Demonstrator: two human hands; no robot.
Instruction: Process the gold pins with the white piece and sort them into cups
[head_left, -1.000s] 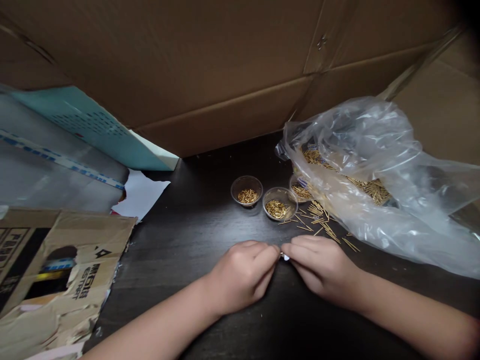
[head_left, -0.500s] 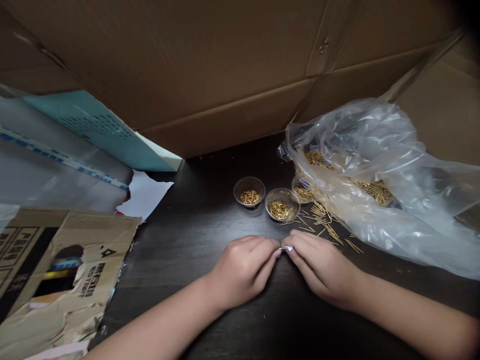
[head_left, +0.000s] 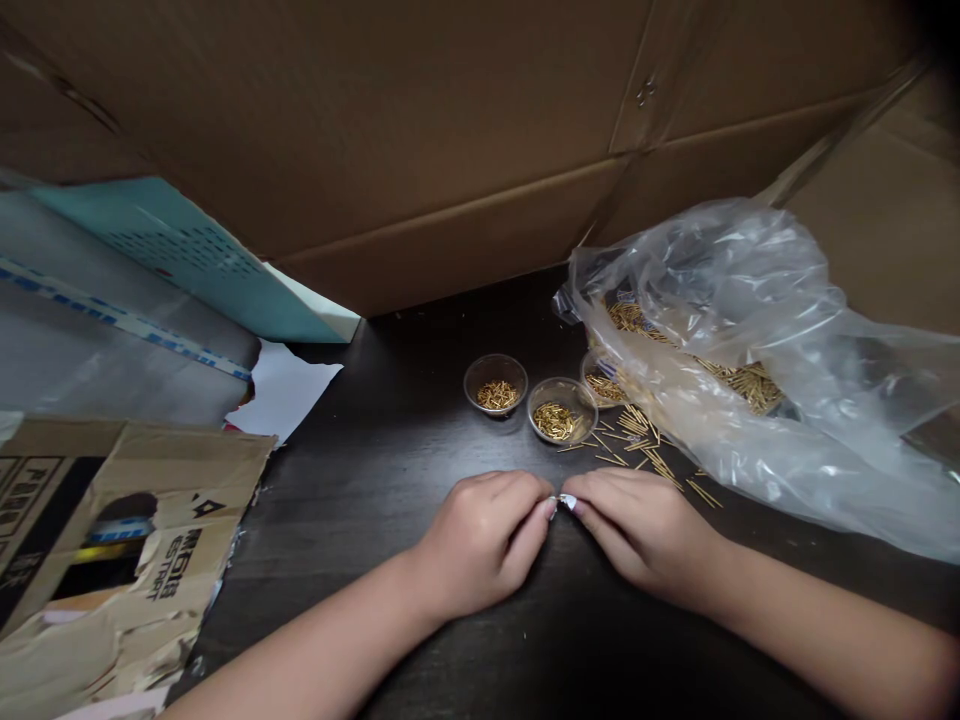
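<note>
The left hand (head_left: 476,545) and right hand (head_left: 637,535) were curled close together at bottom centre, fingertips pinched on a tiny silvery-white piece (head_left: 568,501), too small to identify. Just above lay loose brass pins (head_left: 637,440) beside clear plastic cups (head_left: 562,410) on the dark desk (head_left: 315,600). The danger: one loosened pinch could drop that piece among the pins, and a careless wrist could scatter them.
</note>
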